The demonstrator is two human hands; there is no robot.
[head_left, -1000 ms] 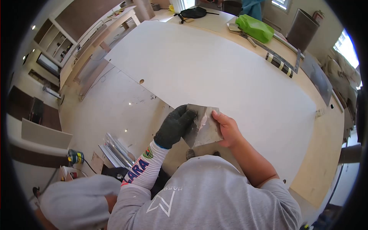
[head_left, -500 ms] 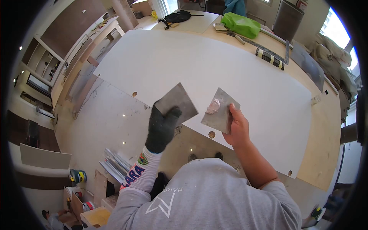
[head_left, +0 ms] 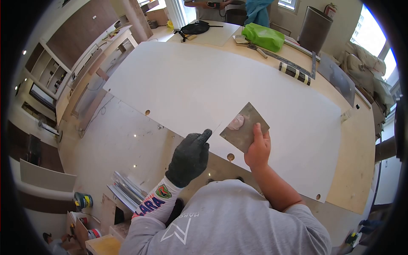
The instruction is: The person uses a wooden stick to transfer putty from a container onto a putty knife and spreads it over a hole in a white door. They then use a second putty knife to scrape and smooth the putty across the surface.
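My left hand [head_left: 190, 158], in a dark glove, is closed in a pinch on a flat metal putty spreader [head_left: 218, 126]. That blade is turned edge-on, so only a thin line of it shows past the fingertips. My bare right hand [head_left: 258, 148] grips a second square metal spreader [head_left: 250, 132], thumb on its upper face. A lump of pinkish putty [head_left: 236, 122] sits near this plate's left corner. Both hands are above the near edge of a large white panel [head_left: 182, 80], the two blades close together but apart.
Small round holes [head_left: 230, 157] run along the panel's near edge. Toward the back right lie a green bag [head_left: 263, 36], a metal square [head_left: 313, 66] and a dark striped roll [head_left: 294, 73]. Metal profiles [head_left: 123, 189] and a paint can [head_left: 83, 200] are at the lower left.
My left hand has turned its spreader from face-up to edge-on and moved right, toward the other blade. My right hand's spreader has rotated slightly and shifted a little down.
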